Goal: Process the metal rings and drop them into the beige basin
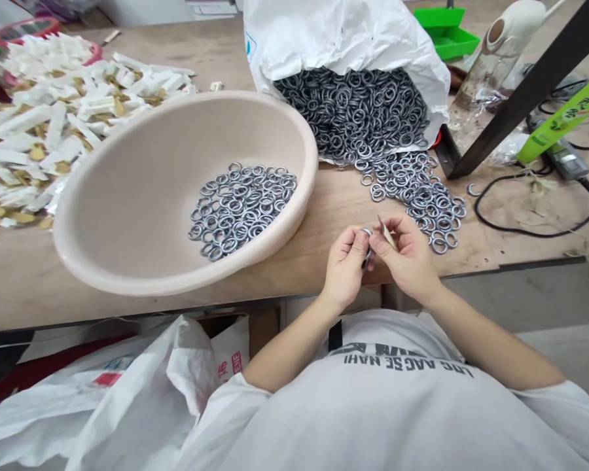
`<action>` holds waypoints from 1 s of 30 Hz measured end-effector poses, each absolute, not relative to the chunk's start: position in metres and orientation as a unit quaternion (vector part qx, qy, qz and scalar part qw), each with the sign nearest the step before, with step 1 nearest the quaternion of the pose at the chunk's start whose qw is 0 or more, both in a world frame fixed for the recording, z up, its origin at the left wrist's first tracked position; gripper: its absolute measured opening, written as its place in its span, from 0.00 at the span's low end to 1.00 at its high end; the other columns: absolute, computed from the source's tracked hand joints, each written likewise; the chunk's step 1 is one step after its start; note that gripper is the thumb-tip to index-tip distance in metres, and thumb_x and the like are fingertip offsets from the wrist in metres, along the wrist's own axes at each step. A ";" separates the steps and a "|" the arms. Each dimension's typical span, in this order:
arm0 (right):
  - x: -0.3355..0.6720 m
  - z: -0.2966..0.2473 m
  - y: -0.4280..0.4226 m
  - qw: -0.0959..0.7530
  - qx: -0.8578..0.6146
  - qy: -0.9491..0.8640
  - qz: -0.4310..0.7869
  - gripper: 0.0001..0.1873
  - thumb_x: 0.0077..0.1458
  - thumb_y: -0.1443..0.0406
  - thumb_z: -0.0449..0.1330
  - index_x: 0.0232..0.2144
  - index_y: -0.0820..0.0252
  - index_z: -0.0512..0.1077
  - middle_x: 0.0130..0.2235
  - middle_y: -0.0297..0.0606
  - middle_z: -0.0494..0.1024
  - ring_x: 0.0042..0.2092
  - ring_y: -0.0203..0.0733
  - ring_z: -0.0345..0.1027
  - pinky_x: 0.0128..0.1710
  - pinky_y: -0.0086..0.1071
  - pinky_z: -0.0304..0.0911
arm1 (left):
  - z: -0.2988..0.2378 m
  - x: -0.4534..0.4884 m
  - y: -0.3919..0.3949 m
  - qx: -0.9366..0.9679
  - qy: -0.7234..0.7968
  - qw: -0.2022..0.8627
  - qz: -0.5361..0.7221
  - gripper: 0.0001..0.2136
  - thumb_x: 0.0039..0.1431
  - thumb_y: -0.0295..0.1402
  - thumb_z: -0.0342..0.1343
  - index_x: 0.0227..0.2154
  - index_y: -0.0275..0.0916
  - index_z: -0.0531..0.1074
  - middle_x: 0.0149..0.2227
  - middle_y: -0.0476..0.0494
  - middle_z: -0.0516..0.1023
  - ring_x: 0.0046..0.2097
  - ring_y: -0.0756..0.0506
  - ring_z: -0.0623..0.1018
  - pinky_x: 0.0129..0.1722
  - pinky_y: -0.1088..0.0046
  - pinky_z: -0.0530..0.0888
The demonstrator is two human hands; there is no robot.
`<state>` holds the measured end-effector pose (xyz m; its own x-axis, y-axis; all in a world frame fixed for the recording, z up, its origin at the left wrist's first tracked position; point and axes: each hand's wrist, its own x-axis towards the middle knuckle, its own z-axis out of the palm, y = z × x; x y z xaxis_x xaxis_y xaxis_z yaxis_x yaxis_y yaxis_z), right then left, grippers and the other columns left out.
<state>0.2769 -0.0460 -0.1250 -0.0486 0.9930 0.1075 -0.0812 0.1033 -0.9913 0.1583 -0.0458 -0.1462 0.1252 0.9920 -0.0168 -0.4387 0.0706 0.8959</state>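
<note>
In front of my body at the table edge, my left hand [346,261] pinches a dark grey ring [367,244]. Close beside it, my right hand [410,261] is closed on a thin, pointed, tan-and-brown blade-like piece [387,234]; its exact kind is unclear. The fingertips of both hands nearly meet at the ring. Left of the hands stands a large beige basin [142,176] with a heap of grey rings [245,209] inside. Loose rings [427,196] spill from an open white sack [343,39] just beyond my right hand.
White and tan strips [53,131] are piled at the far left. A dark metal post [510,98] slants up at the right, near a black cable [535,232], a green packet [564,118] and a green tray [446,42]. White sacks [142,392] lie below the table edge.
</note>
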 end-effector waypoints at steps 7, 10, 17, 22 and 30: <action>0.296 -0.118 -0.024 0.456 -0.436 -0.679 0.376 0.17 0.66 0.51 0.56 0.40 0.57 0.75 0.34 0.35 0.76 0.36 0.40 0.70 0.37 0.33 0.63 | -0.136 0.146 -0.046 0.329 0.324 0.728 0.508 0.17 0.62 0.47 0.59 0.29 0.37 0.67 0.21 0.54 0.63 0.19 0.56 0.61 0.16 0.82 0.55; 0.303 -0.114 -0.031 0.400 -0.451 -0.747 0.280 0.18 0.67 0.51 0.55 0.38 0.58 0.74 0.32 0.35 0.76 0.34 0.39 0.68 0.34 0.32 0.58 | -0.129 0.145 -0.046 0.300 0.321 0.743 0.505 0.18 0.60 0.46 0.61 0.28 0.37 0.66 0.21 0.55 0.62 0.19 0.57 0.60 0.15 0.83 0.56; 0.303 -0.113 -0.051 0.321 -0.443 -0.828 0.123 0.19 0.67 0.53 0.54 0.30 0.58 0.71 0.28 0.34 0.72 0.29 0.35 0.62 0.30 0.31 0.48 | -0.125 0.147 -0.046 0.269 0.348 0.752 0.490 0.18 0.56 0.47 0.64 0.29 0.38 0.65 0.20 0.57 0.62 0.17 0.57 0.59 0.14 0.83 0.55; 0.312 -0.117 -0.033 0.300 -0.495 -0.800 0.162 0.25 0.68 0.50 0.50 0.25 0.58 0.67 0.24 0.32 0.69 0.26 0.35 0.60 0.28 0.31 0.46 | -0.123 0.144 -0.056 0.297 0.320 0.776 0.455 0.19 0.56 0.46 0.65 0.28 0.37 0.65 0.20 0.55 0.62 0.18 0.57 0.60 0.16 0.83 0.55; 0.318 -0.120 0.048 0.128 -0.614 -0.779 0.003 0.18 0.64 0.51 0.57 0.45 0.56 0.76 0.44 0.44 0.80 0.40 0.50 0.72 0.33 0.34 0.53 | -0.126 0.127 -0.053 0.286 0.335 0.768 0.464 0.13 0.60 0.42 0.61 0.33 0.36 0.70 0.23 0.52 0.69 0.18 0.56 0.65 0.15 0.82 0.53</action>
